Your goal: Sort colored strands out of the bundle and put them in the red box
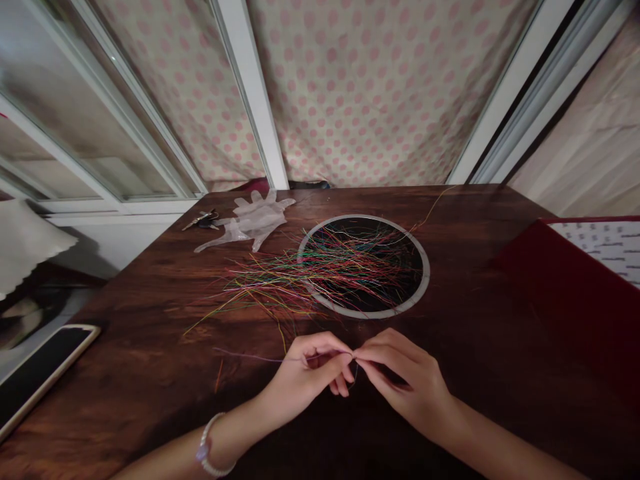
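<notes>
Head view, only view. Containers first: 1 round tray (427, 277) on the bench (475, 333), black inside, pale rim. In it: a heap of wires (345, 263), red, green, yellow, white, blue, too many to count. Heap spills over the left side of the rim onto the bench; one long yellowish end sticks out past the far right. Tray depth: can't tell.

Right side: 1 dark red case (555, 280), white printed sheet on top. Box or folder, can't tell; contents not visible.

Hands: 2, both just in front of the tray. Left hand (310, 373): thumb and index pinching 1 purple wire (245, 355), which runs out leftward past the hand, above the bench. Right hand (413, 373): thumb and index tips pressed together on the same wire, right where the left tips hold it. Tips of both hands meet; they mostly hide that bit. A thin dark strand dangles below the tips.

Other counts: 1 short orange wire (219, 375) alone, left of the left hand. 1 phone (45, 373), left edge, dark screen up. 1 bunch of keys (204, 220), key count unclear, beside clear plastic gloves (257, 219), crumpled, number unclear. 1 beaded bracelet (204, 448), left wrist.
</notes>
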{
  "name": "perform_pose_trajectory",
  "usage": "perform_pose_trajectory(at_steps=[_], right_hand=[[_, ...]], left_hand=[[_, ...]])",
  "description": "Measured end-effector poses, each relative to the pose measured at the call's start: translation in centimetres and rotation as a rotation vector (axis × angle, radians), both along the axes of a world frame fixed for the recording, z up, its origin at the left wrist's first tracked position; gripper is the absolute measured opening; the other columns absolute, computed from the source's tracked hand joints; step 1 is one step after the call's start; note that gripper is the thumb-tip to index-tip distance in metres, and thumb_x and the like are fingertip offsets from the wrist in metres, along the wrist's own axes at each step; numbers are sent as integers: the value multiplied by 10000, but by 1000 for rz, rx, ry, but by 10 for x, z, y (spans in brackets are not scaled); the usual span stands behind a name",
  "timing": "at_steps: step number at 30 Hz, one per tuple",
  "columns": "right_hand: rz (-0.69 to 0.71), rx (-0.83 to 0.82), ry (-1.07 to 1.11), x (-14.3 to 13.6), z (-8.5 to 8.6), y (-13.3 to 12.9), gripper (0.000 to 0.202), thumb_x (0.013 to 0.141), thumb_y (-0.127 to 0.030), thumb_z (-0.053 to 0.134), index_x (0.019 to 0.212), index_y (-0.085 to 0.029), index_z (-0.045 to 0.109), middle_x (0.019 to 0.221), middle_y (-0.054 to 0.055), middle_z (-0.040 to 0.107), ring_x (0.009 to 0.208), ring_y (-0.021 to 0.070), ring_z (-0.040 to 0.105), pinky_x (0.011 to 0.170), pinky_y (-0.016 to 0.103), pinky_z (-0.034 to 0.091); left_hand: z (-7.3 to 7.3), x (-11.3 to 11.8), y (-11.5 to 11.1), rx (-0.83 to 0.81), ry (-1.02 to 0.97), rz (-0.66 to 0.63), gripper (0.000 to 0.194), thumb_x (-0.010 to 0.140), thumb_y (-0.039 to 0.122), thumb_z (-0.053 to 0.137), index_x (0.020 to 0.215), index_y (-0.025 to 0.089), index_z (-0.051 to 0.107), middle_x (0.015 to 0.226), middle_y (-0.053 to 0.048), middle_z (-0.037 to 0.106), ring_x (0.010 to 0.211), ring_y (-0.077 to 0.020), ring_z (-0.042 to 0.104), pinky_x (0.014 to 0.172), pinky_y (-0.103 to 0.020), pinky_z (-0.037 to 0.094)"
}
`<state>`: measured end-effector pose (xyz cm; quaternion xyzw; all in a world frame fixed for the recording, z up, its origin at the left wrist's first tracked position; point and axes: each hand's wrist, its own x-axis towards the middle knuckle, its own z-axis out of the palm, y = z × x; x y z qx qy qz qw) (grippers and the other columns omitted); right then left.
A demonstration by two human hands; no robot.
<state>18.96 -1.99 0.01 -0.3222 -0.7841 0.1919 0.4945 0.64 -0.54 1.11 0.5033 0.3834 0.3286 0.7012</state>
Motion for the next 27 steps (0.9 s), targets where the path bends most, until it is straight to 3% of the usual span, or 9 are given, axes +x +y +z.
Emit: perform_pose_trajectory(at_steps=[11,27], right_hand=[[-69,28,-91,2,-4,3,197,835,-28,553,972,-148,626,867,68,615,791,127,586,692,235,508],[-86,93,-205,5,-2,3,177,869,-57,505,967,-159,613,786,56,639,694,137,567,607,257,480]], left_hand=[[3,0,0,-21,18,19,178,785,291,673,777,115,646,616,-7,656,479,-62,586,478,-153,460],[0,1,0,-9,66,47,229,764,339,682,811,114,678,627,-22,654,485,-90,588,477,-193,456]])
